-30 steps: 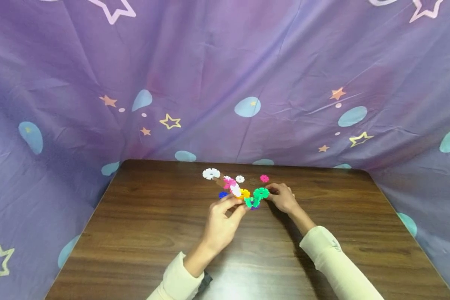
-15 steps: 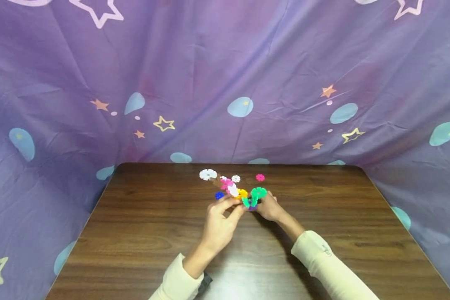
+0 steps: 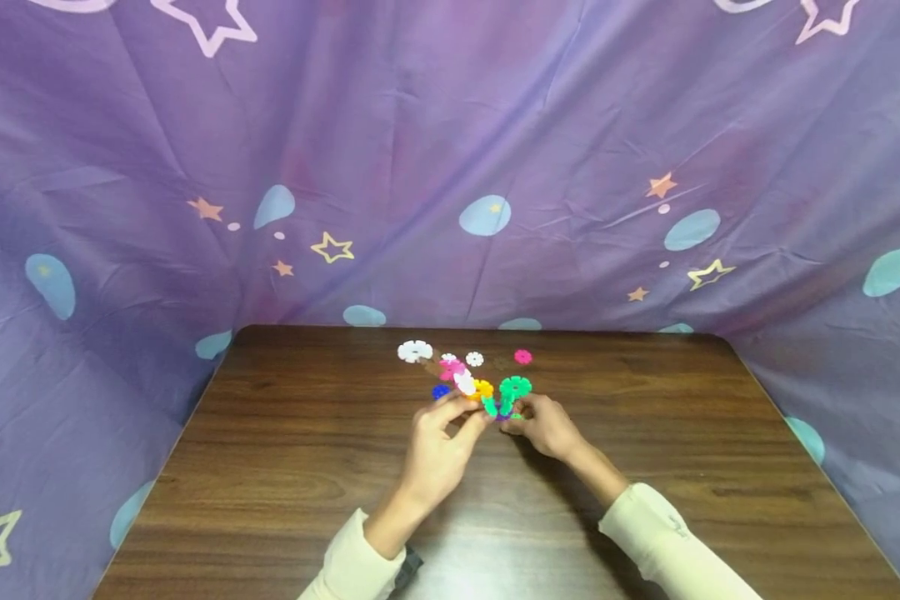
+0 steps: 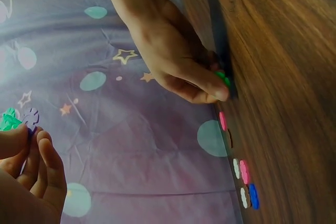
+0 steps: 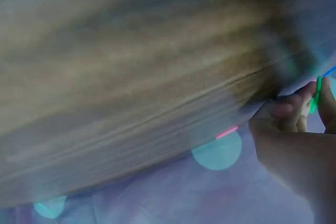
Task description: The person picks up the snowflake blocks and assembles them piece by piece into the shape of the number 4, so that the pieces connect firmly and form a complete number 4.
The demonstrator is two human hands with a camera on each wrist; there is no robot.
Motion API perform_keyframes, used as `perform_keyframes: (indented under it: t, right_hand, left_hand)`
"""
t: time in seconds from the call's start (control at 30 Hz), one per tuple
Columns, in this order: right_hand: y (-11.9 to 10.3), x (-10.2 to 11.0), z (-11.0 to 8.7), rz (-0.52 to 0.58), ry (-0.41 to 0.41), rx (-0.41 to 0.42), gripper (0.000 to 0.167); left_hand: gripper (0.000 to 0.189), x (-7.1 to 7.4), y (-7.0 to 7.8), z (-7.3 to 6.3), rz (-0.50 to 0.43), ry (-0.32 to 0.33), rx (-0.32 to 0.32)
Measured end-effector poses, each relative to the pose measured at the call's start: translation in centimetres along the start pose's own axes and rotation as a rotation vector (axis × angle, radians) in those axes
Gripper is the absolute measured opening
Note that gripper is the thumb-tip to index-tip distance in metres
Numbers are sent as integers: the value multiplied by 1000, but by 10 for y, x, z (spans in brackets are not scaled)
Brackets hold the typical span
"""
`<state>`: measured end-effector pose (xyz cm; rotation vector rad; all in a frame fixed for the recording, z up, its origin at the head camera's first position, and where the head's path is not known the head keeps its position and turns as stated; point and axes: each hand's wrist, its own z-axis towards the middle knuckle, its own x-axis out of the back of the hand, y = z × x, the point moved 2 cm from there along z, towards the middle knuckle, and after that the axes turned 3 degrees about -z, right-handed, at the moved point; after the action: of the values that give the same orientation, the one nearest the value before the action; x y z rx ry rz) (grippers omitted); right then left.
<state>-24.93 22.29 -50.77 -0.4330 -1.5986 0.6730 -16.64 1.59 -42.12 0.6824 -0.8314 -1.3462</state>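
Observation:
My left hand (image 3: pixel 435 458) pinches a joined chain of notched snowflake discs, held up off the table. Along it run a large white disc (image 3: pixel 415 351), pink, white and orange (image 3: pixel 483 389) ones, then green discs (image 3: pixel 515 387) and a purple disc (image 3: pixel 503 415). Fingertips hide part of the near end. In the left wrist view the purple disc (image 4: pixel 31 120) rises above the left thumb. My right hand (image 3: pixel 551 425), right beside the chain's green end, pinches a single green disc (image 4: pixel 223 78) between thumb and fingers, close over the tabletop. That green disc (image 5: pixel 317 94) stands edge-on in the right wrist view.
Loose discs lie flat toward the table's back: a blue disc (image 3: pixel 441 391), a white disc (image 3: pixel 475 358), a pink disc (image 3: pixel 523 357) and a brown disc (image 3: pixel 501 363), among several. A purple star-patterned curtain (image 3: pixel 390 167) surrounds the wooden table (image 3: pixel 307 467).
My right hand has come from right of the chain, passed behind its green end, then drawn back nearer, where a green disc now shows at its fingers. My left hand stays nearly still.

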Motion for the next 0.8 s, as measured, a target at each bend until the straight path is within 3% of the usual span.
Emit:
perform_keyframes:
  t: [0.2, 0.37, 0.8]
  right_hand:
    - [-1, 17, -11, 191, 16, -23, 19]
    - [-16, 39, -21, 330, 31, -1, 21]
    - [-71, 82, -49, 470, 160, 73, 28]
  left_hand:
    - [6, 0, -1, -1, 2, 1, 6]
    - [6, 0, -1, -1, 4, -3, 13]
    - [6, -1, -3, -3, 10, 2, 26]
